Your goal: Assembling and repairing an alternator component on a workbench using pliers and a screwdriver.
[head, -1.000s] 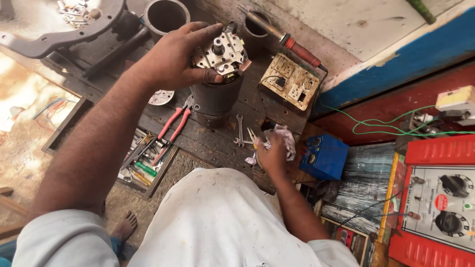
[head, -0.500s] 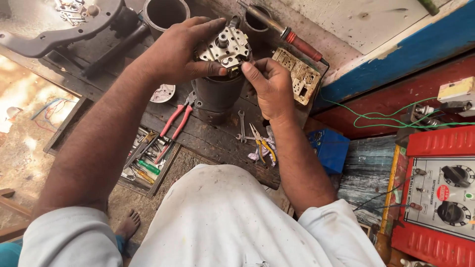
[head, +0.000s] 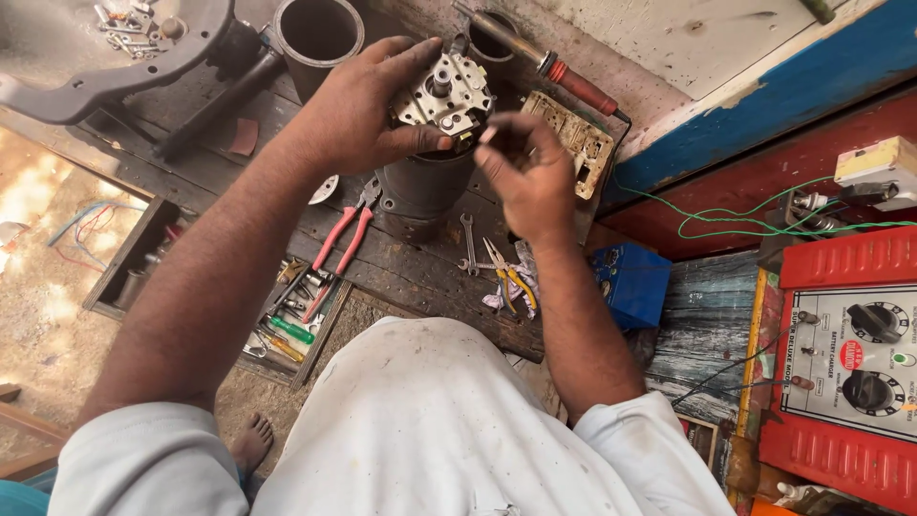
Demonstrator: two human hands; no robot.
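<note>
A grey cylindrical motor housing (head: 420,186) stands upright on the dark wooden bench (head: 401,272). On its top sits a metal end plate (head: 444,96) with bolts and a central shaft. My left hand (head: 358,110) grips that end plate from the left side. My right hand (head: 521,172) is at the plate's right edge, fingertips pinched together against it; whether a small part is between them is hidden.
Red-handled pliers (head: 339,248), a small spanner (head: 468,239) and yellow-handled pliers (head: 511,277) lie on the bench. A soldering iron (head: 564,76) and a switch board (head: 573,143) lie behind. A blue box (head: 630,282), a red charger (head: 850,354) and a tool tray (head: 287,325) surround me.
My right hand rose from the rag and tools on the bench up to the end plate's right edge. My left hand kept its grip on the plate.
</note>
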